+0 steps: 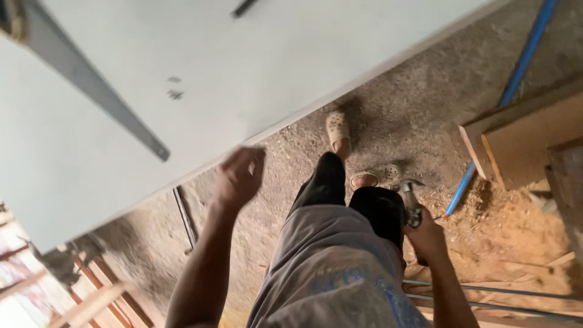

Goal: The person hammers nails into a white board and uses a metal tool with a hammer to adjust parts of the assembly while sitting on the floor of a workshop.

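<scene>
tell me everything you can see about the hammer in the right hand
The hammer is a claw hammer with a grey, shiny metal head and a dark handle. The right hand wraps round the handle, hiding most of it, and holds it upright beside the right thigh, head uppermost, claw curving to one side. It hangs above the sawdust-strewn floor, touching nothing but the hand.

left hand raised, fingers loosely curled, blurred, right hand low, fist closed, arm bent

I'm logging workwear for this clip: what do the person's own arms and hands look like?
Both forearms are bare, with no gloves, watch or rings visible on the left hand or right hand. No sleeves reach into view; the grey shirt carries faded blue print.
</scene>
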